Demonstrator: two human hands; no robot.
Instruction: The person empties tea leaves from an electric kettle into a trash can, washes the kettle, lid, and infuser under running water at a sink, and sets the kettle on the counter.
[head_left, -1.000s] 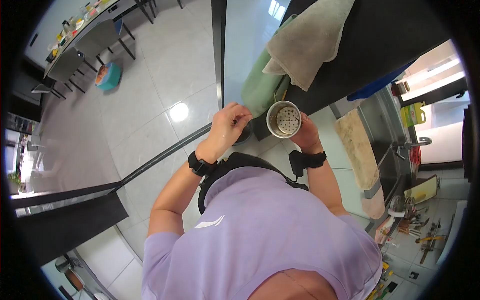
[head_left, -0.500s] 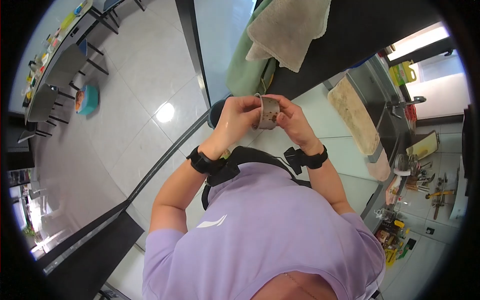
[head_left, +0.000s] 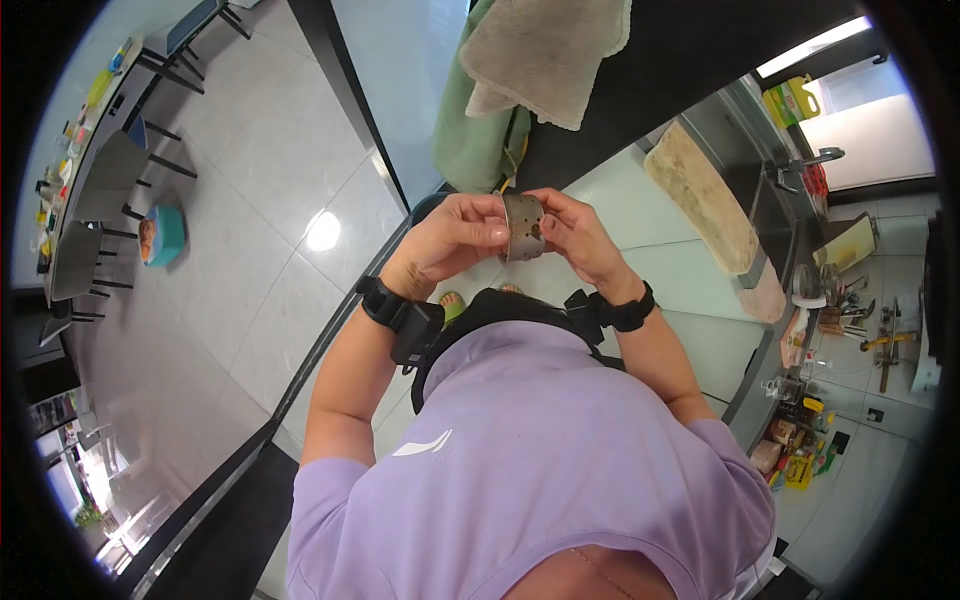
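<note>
Between my two hands, in front of my chest, is a short grey perforated cylinder (head_left: 524,228), metal-looking, with small round holes and brown spots on its wall. My left hand (head_left: 446,240) grips its left rim, thumb on the near side and fingers behind. At the right edge my right hand (head_left: 588,240) pinches it between thumb and fingers. The far side and the inside of the cylinder are hidden. Both wrists wear black straps with small black boxes. Partly behind my left hand shows the dark teal rim of a bin-like container (head_left: 424,208).
A grey towel (head_left: 545,60) and a green cloth (head_left: 470,145) hang ahead. Rightwards runs a counter with a stained beige mat (head_left: 700,195), a faucet (head_left: 815,160) and utensils (head_left: 845,305). On the left floor are chairs (head_left: 110,165) and a turquoise tub (head_left: 163,236).
The cylinder has turned slightly in my fingers, and both hands still hold it. My left hand has shifted a little left and down. The whole view has swung slightly.
</note>
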